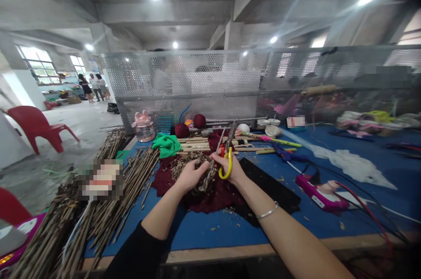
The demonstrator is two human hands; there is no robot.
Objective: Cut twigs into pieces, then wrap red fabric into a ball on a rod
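Note:
My left hand [192, 174] is closed at the side of a rough clump of dried brown twigs and bark [187, 162], thumb on top. My right hand [228, 167] grips scissors with yellow handles [226, 170] and red inside the loops; the dark blades point up and away. A thin twig [217, 152] stands slanted between the two hands, by the right fingertips. Which fingers bear on it is hard to make out. Under the clump lies a dark red cloth [210, 200] on the blue table mat. Part of the clump is hidden by my left hand.
Bundles of long sticks [128, 187] lie left. A green cloth [166, 144], pale sticks [194, 144] and dark red balls [199, 120] sit behind. At right are a black sheet [268, 187], a blue glue gun [284, 152] and a magenta power strip [324, 193] with cables.

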